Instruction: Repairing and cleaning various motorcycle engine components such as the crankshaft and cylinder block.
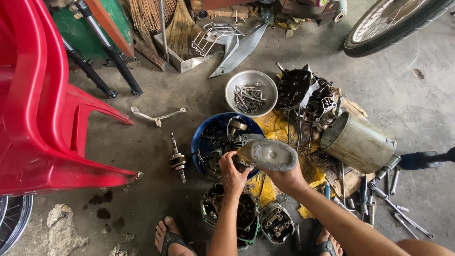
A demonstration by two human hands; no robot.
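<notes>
both hands on a grey engine cover over a blue basin, workshop floor.
right hand (286,179) closed around the grey engine cover (268,154), holding it tilted above the blue basin (201,137) of greasy parts; left hand (232,174) gripping the cover's near edge, fingers curled. steel bowl (232,87) of bolts behind the basin, crankshaft (178,160) lying left of it on the floor, metal can (360,142) on its side to the right, red plastic chair (42,118) far left, engine case (246,213) just below the hands.
</notes>
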